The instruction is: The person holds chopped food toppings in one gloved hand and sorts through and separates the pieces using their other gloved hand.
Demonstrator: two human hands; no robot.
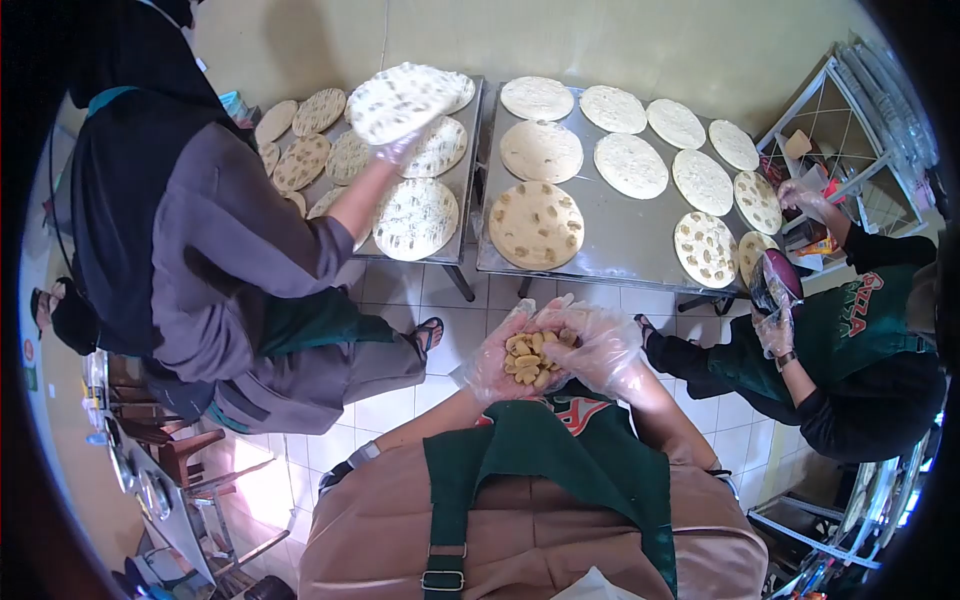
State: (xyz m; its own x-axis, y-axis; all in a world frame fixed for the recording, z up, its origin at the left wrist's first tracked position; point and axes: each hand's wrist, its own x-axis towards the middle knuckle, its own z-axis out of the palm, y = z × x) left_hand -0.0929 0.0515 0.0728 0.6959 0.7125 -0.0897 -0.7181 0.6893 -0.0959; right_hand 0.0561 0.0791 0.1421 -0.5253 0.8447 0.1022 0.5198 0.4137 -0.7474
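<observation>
My left hand [495, 357], in a clear plastic glove, is cupped round a heap of small tan slices [533, 357]. My right hand [600, 350], gloved too, closes in from the other side, its fingers over the edge of the same heap. Both hands are held together in front of the green apron [550, 450], below the metal table [620, 225]. Nearest to them on that table lies a round flatbread [536, 225] dotted with brown pieces. The plain round bread [541, 151] lies behind it.
At the left, a co-worker [240, 220] holds a spotted bread [402, 103] over a second table full of breads. Another co-worker [850, 340] at the right holds a dark bowl [777, 280]. A wire rack [835, 150] stands back right, a brown chair [190, 455] lower left.
</observation>
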